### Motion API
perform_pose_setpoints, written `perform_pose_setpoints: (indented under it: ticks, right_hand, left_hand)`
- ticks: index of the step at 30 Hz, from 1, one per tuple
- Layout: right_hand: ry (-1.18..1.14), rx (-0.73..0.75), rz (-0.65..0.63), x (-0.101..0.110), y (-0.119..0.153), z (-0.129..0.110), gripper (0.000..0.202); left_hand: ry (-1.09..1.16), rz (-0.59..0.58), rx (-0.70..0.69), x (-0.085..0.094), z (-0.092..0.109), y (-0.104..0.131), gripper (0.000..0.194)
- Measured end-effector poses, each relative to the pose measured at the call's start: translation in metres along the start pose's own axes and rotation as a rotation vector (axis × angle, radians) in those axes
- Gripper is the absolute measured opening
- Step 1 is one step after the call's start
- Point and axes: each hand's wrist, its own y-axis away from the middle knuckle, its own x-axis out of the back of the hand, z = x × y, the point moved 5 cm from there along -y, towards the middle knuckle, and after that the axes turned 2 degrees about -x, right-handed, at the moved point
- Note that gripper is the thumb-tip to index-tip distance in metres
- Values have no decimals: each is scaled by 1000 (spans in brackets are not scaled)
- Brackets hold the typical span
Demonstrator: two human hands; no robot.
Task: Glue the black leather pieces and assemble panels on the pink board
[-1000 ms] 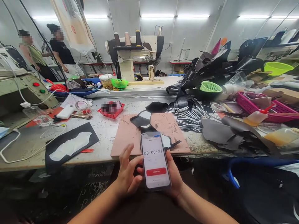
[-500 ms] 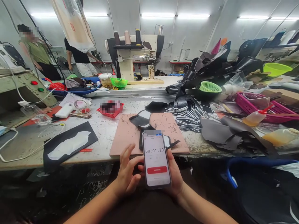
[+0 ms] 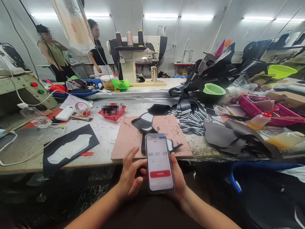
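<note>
A smartphone [image 3: 159, 165] showing 00:01:29 and a red button is held upright in my right hand [image 3: 179, 178], whose fingers wrap round its right edge and back. My left hand [image 3: 131, 173] is at the phone's left side, fingers apart and slightly curled, holding nothing. Beyond the phone lies a pink board [image 3: 170, 127] with black and white cut pieces [image 3: 144, 121] on it; the phone hides part of them. To the left, a white piece [image 3: 69, 149] rests on a black sheet [image 3: 91, 135] at the table's front edge.
A red basket [image 3: 114, 116] stands behind the board's left corner. Black straps [image 3: 192, 117] and dark leather [image 3: 228, 135] lie to the right, near a glue bottle [image 3: 259, 121]. A sewing machine [image 3: 128, 63] stands behind. Two people are at the back left.
The two people at the back left have shifted right and their posture differs. The camera view has moved very slightly. Both hands and the phone are nearly unchanged.
</note>
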Motion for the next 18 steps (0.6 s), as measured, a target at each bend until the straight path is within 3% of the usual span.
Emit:
perform_pose_setpoints:
  ticks: [18]
  right_hand:
    - [56,-7,64,7,0,1,76]
  left_hand:
    - [69,6,41,-5,-3,2,43]
